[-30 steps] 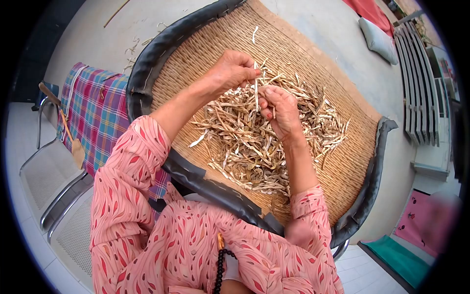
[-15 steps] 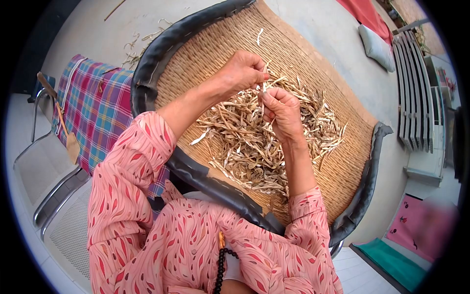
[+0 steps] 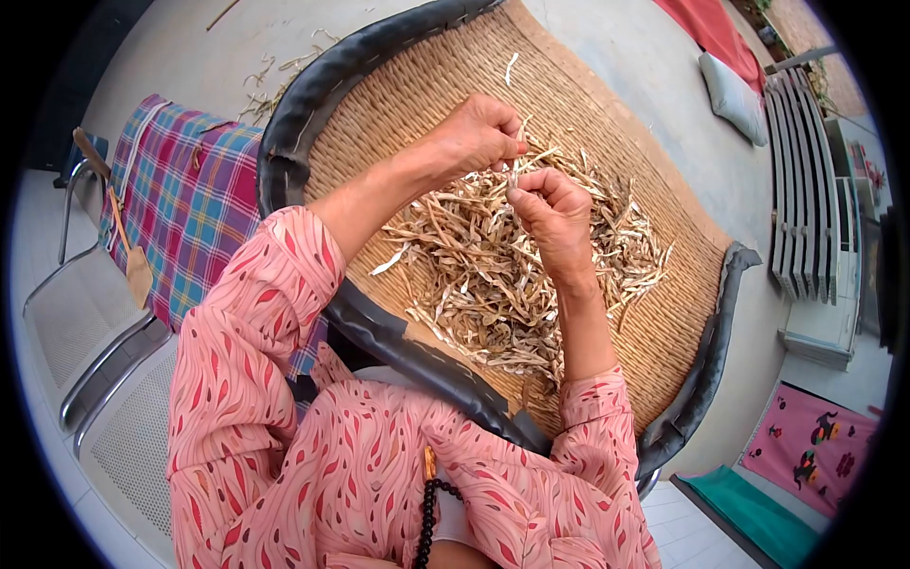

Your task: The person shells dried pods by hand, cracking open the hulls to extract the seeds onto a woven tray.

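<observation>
A large woven tray (image 3: 654,370) with a black rim lies before me and bears a heap of dry pods (image 3: 493,284). Above the heap's upper part, my left hand (image 3: 482,135) pinches one end of a thin dry pod (image 3: 526,128). Close below and to the right of it, my right hand (image 3: 555,213) is closed with thumb and forefinger pressed together at the pod's lower part. The fingers hide most of that pod. A pale loose pod (image 3: 512,68) rests on the weave beyond my hands.
Metal chairs (image 3: 123,446) stand at the left beside a checked cloth (image 3: 204,204) and a wooden spatula (image 3: 138,275). At the right are a cushion (image 3: 734,98), grey slatted panels (image 3: 801,190), a pink cloth (image 3: 806,441) and a green cloth (image 3: 749,517).
Both hands have come closer together, and the pod that stood out long between them now shows only in small part. The view has shifted slightly.
</observation>
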Action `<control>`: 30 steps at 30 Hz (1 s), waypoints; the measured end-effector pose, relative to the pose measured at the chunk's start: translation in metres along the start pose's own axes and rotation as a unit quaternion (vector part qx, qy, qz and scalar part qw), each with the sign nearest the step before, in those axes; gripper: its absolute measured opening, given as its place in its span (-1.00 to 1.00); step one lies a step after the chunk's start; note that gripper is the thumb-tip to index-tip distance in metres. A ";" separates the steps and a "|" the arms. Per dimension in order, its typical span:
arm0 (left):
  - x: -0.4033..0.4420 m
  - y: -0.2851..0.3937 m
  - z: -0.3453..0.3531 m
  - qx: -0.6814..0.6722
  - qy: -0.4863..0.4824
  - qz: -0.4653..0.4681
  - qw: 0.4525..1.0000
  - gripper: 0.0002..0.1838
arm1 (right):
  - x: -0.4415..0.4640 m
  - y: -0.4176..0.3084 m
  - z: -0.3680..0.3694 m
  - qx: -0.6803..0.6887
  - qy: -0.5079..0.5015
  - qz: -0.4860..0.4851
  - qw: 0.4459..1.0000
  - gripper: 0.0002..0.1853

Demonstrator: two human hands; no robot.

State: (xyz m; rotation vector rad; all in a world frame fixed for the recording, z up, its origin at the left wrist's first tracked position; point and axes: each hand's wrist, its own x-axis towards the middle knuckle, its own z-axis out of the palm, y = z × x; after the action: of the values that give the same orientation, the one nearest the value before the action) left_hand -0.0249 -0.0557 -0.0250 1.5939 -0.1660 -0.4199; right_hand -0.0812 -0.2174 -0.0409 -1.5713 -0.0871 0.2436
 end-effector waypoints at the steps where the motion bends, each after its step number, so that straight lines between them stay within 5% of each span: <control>1: 0.000 -0.001 0.000 0.004 -0.002 0.002 1.000 -0.84 | 0.000 0.000 0.001 -0.017 0.003 -0.014 1.000 -0.96; 6: 0.000 -0.003 0.001 0.011 -0.007 0.001 1.000 -0.82 | -0.001 0.001 0.004 -0.095 0.013 -0.063 0.993 -0.95; 12: -0.002 0.003 0.004 0.046 -0.003 0.002 0.999 -0.78 | 0.000 0.006 0.002 -0.099 0.024 -0.014 0.995 -0.92; 16: -0.002 0.003 0.002 0.060 -0.003 -0.003 0.998 -0.81 | -0.001 0.000 0.007 -0.035 0.007 0.037 0.999 -0.94; 19: -0.002 0.005 0.001 0.095 0.086 -0.018 0.992 -0.84 | 0.001 0.001 0.005 0.055 0.020 0.074 0.996 -0.97; 25: -0.016 0.000 0.020 0.456 -0.021 -0.024 0.889 -0.86 | 0.046 -0.014 -0.018 0.163 0.099 0.099 0.977 -0.98; 28: -0.021 -0.013 0.035 0.471 -0.081 0.025 0.878 -0.85 | 0.097 -0.059 0.015 0.162 0.031 -0.001 0.986 -0.98; 30: -0.023 -0.026 0.037 0.440 -0.063 0.084 0.892 -0.91 | 0.131 -0.100 0.061 0.127 -0.062 -0.008 0.990 -0.71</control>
State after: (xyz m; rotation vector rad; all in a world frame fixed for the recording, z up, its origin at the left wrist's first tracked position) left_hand -0.0636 -0.0802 -0.0479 2.4185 -0.6624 -0.3227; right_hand 0.0429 -0.1286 0.0457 -1.3007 -0.1605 0.3266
